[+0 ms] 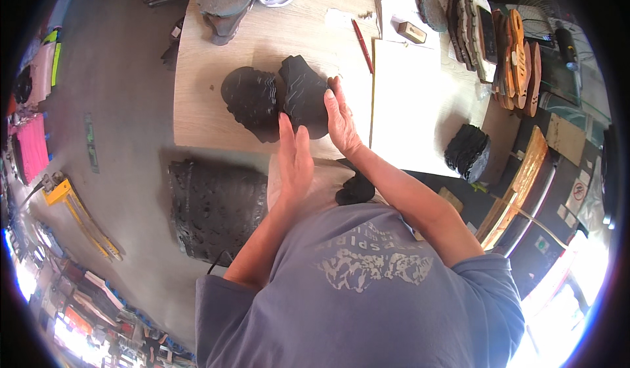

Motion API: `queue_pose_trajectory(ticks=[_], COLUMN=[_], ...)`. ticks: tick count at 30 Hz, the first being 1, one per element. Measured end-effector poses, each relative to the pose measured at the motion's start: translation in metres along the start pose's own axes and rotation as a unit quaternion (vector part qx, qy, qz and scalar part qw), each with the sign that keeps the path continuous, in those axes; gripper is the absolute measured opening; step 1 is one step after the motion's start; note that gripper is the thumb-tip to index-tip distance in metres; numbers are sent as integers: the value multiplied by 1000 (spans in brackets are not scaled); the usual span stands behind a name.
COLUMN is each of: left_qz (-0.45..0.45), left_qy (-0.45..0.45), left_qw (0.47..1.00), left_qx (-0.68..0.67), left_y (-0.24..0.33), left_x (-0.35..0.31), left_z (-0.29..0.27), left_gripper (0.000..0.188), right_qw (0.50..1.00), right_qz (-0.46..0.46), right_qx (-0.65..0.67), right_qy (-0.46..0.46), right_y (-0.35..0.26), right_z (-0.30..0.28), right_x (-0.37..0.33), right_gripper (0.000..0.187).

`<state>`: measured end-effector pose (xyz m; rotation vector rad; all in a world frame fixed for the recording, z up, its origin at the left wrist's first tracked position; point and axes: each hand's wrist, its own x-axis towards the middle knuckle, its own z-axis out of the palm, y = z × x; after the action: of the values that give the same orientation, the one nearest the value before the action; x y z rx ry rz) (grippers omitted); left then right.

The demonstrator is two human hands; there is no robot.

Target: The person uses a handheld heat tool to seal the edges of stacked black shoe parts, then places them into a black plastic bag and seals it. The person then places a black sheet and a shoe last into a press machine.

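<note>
Two stacks of thin black sole-shaped pieces stand side by side on the wooden table: a left stack (252, 102) and a right stack (305, 95), with a narrow gap between them. My right hand (341, 122) lies along the right side of the right stack, fingers stretched and palm turned inward. At the near end of the gap is my left hand (295, 158), its fingers straight and their tips at the lower edge of the stacks. Neither hand is closed round a piece. The undersides of the stacks are hidden.
A red pen (362, 46) lies beyond the right stack, beside a large white sheet (407, 105). Another black stack (467, 152) sits at the table's right edge. Brown sole-shaped templates (518, 59) stand far right. A metal shoe-last stand (226, 7) occupies the far left corner.
</note>
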<state>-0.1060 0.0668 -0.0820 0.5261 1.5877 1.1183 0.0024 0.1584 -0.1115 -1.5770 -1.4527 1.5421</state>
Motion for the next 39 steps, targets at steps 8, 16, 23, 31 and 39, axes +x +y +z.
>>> queue_pose_trajectory(ticks=[8,16,23,31,39], left_qz=[16,92,138,99,129], left_qy=[4,133,139,160,228], left_qw=[998,985,980,961,936], left_qx=[57,64,46,202,237], left_y=[20,46,-4,-5,52], left_x=[-8,61,94,106,77], left_z=[-8,-85,-74,-74,-51], left_gripper=[68,58,60,63,69], right_qw=[999,995,996,995,997], right_qz=[36,66,68,81,-16], right_qx=[-24,-70,-54,31,-76], right_qy=[-9,-10,7,38,12], right_y=[-8,-8,-6,1,-4], right_z=[-2,-5,5,18,-39], right_x=[-8,-13,-18,-17,-28], right_gripper=[90,93,86,81,83])
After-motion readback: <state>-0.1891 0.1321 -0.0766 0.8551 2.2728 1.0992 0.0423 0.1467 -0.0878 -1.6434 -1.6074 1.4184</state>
